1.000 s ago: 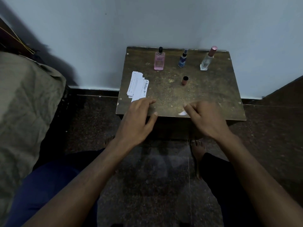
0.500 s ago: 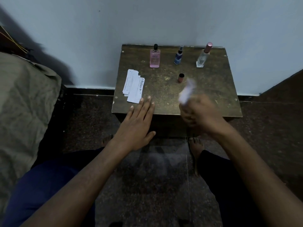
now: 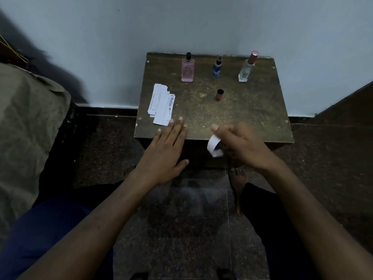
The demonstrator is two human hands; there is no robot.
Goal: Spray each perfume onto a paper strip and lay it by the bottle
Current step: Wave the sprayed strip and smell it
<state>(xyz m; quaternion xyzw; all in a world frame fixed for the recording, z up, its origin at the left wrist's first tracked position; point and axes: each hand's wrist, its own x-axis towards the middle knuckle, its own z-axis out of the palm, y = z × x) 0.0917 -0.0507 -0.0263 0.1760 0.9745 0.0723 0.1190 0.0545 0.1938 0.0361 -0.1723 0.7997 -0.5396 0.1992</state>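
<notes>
Head view. A small, dark, scuffed wooden table (image 3: 232, 118) stands against a pale blue-grey wall (image 3: 181, 23) above a dark skirting and a speckled stone floor (image 3: 181, 229). Along its 12 o'clock edge stand three perfumes: a pink bottle (image 3: 187, 69) toward 11 o'clock, a blue bottle (image 3: 216, 67) at 12, and a clear bottle (image 3: 246, 67) with a rose cap toward 1. A loose brown cap (image 3: 219, 94) stands upright near the table's centre. A stack of paper strips (image 3: 161, 106) lies at 9 o'clock. The left hand (image 3: 165, 150) lies flat, fingers extended and close together, its fingertips just beside the stack. At 6 o'clock the right hand (image 3: 242, 146) pinches a curled paper strip (image 3: 214, 146) over the near edge. An olive cloth (image 3: 26, 138) fills the room's left side.
</notes>
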